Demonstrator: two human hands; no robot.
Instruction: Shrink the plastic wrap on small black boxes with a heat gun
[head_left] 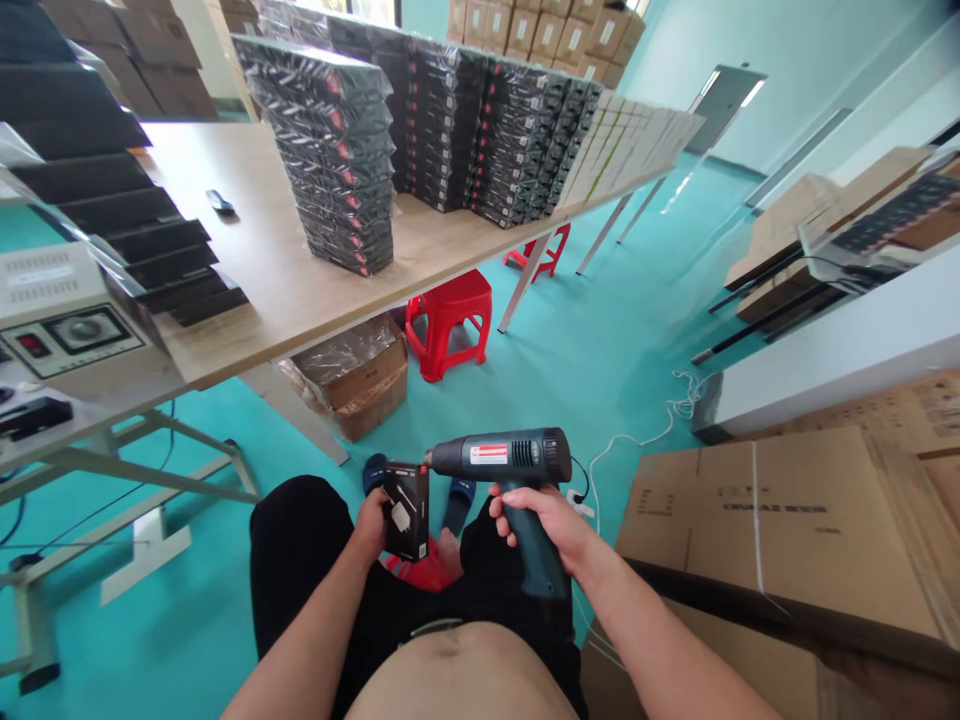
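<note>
My right hand (544,520) is wrapped round the grip of a dark green heat gun (502,455), whose nozzle points left. In my left hand (370,525) is a small black box (406,510) with a white charger and cable printed on its face. The nozzle tip is close to the upper right edge of the box; whether they touch I cannot tell. Both are held above my lap. On the table ahead stands a tall stack of film-wrapped black boxes (330,160).
The wooden table (262,280) carries more wrapped stacks and a sealing machine (67,320) at left. Beneath are an open carton (367,380) and a red stool (450,320). Large cartons (750,500) stand at right. A white cord (630,440) lies on the floor.
</note>
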